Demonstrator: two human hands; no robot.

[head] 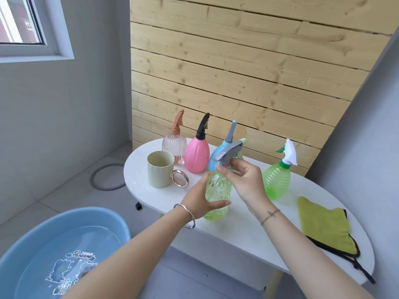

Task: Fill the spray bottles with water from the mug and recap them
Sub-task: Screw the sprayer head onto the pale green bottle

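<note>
A pale yellow-green spray bottle (pixel 217 190) stands near the front edge of the white table (pixel 248 229). My left hand (pixel 197 201) grips its body. My right hand (pixel 244 180) pinches the neck under its grey spray head (pixel 230 153), which sits on the bottle. The cream mug (pixel 160 171) with a gold ring handle stands to the left. Behind are a clear pink ribbed bottle (pixel 174 145), a pink bottle (pixel 197 155) with a black head and a blue bottle (pixel 216 157). A bright green bottle (pixel 277 182) with a white head stands at the right.
A blue basin (pixel 64 251) of water sits on the floor at lower left. A yellow-green cloth (pixel 326 227) lies on the table's right end. A wooden slat wall stands behind the table and a grey ring lies on the floor.
</note>
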